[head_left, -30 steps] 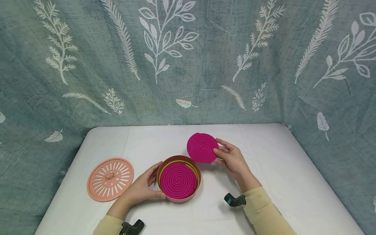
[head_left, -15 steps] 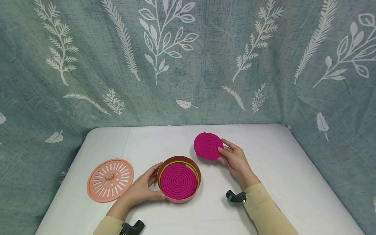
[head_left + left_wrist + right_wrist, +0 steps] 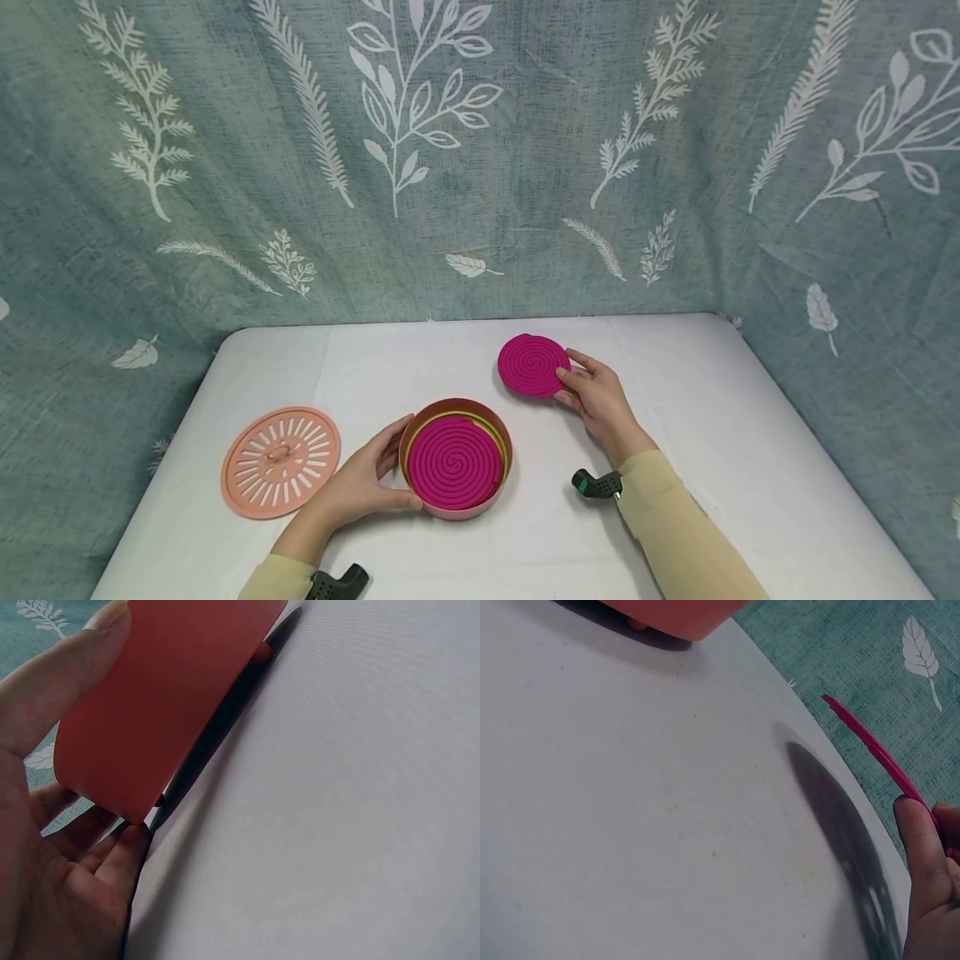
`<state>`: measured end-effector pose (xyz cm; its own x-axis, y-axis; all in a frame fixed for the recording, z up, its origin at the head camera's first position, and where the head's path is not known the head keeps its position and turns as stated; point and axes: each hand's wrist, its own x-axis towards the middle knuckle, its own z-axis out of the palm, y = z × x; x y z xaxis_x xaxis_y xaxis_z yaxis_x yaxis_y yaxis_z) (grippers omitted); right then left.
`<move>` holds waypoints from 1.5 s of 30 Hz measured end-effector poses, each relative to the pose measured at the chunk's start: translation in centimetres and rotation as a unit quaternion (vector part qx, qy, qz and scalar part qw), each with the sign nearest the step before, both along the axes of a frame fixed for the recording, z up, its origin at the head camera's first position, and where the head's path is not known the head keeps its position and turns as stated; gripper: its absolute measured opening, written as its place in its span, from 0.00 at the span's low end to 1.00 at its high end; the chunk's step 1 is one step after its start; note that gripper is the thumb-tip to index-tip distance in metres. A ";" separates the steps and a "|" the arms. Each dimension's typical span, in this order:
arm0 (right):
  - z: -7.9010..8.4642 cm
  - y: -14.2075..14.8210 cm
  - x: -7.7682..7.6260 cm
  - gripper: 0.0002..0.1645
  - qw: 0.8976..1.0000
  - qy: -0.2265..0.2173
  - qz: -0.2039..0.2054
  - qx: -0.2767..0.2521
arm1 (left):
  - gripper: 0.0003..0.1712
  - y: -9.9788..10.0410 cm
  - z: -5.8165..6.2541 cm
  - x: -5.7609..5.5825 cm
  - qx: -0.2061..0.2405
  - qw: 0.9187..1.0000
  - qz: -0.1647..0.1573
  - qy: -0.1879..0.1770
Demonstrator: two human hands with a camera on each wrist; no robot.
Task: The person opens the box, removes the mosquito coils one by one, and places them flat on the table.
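Observation:
A magenta mosquito coil [image 3: 532, 367] is pinched at its right edge between the thumb and fingers of my right hand [image 3: 596, 400], held above the table with its flat spiral facing up. In the right wrist view this coil [image 3: 877, 754] shows edge-on, its shadow below it. My left hand [image 3: 367, 482] grips the left side of a round pinkish-red box [image 3: 468, 512], thumb in front and fingers behind; the left wrist view shows the box's smooth red wall [image 3: 157, 705]. Inside the box lies another magenta coil [image 3: 453, 462], with a yellow ring [image 3: 501, 437] showing around it.
To the left, an orange slotted round lid [image 3: 279, 454] with a small middle loop lies flat on the white-covered table [image 3: 675, 392]. A leaf-patterned green cloth [image 3: 547, 167] hangs behind the table and at both sides. Each wrist carries a black camera [image 3: 596, 484].
My right hand has carried the coil right and slightly back, away from the box, and the coil has tilted flatter. My left hand and the box have stayed in place.

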<state>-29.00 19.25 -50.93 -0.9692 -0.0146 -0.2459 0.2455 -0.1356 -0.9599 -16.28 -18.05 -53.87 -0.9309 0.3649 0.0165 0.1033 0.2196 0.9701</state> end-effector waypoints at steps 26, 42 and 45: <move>-1.3 -0.8 -2.2 0.36 0.998 -0.035 -0.013 0.060 | 0.71 0.0 0.1 0.0 -0.008 1.000 0.007 -0.008; -1.1 -1.0 -2.2 0.39 0.997 -0.029 -0.004 0.072 | 0.70 0.0 0.1 0.1 -0.015 1.000 0.012 -0.006; -1.2 -1.0 -2.2 0.38 0.997 -0.031 -0.004 0.065 | 0.70 0.0 0.1 0.1 -0.020 1.000 0.015 -0.005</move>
